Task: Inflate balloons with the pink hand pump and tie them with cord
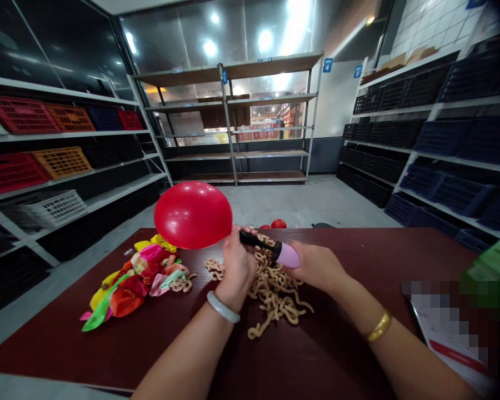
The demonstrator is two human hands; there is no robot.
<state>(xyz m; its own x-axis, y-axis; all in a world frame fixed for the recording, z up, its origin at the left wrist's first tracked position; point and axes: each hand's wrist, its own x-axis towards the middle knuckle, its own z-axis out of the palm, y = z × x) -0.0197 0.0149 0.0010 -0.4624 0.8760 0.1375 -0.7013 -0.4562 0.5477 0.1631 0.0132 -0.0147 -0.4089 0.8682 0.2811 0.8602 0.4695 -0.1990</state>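
Note:
A round, inflated red balloon [193,215] sits over the left side of the table, its neck at the black end of a hand pump [288,255]. My left hand [238,261] is closed around the balloon's neck and the pump's nozzle; the exact join is hidden by the fingers. Wrapped round the pump's pink-lilac end is my right hand [316,265], also closed. Below and between both hands lies a tangled pile of thin beige long balloons [277,303]. To the left is a heap of limp balloons [129,294] in red, yellow, green and pink.
The dark red-brown table [350,344] spans the foreground. At its right are a flat white-and-red item [445,339], partly blurred out, and a green object [494,269]. Red round things [278,223] show beyond the far edge. Shelves with crates [62,161] line both sides.

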